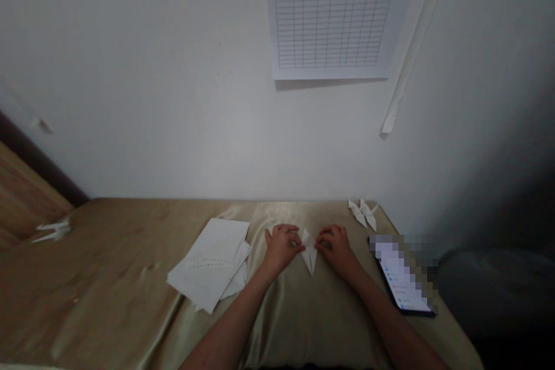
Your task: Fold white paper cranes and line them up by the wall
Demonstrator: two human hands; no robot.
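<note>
A pale wall fills the upper part of the view. Below it spreads a table under a shiny gold-brown cloth, creased in places. A dark rounded shape stands beyond the table's right edge, and brown wood shows at the far left. High on the wall hangs a chart, a ruled grid with a row of headings, and a white strip slants down beside it. A loose stack of white sheets lies to the left of the hands, its lower sheets poking out askew. A phone with a lit screen, partly masked by blurred blocks, lies to the right. Between stack and phone, the left hand and right hand face each other, each with thumb and finger nearly together. White winged folds rest at the back right corner; another white fold lies at the far left. Between the hands is the folded paper, a narrow diamond, its lower point toward the person. Each hand seems to pinch one side edge, though the fingertips are small and dim.
</note>
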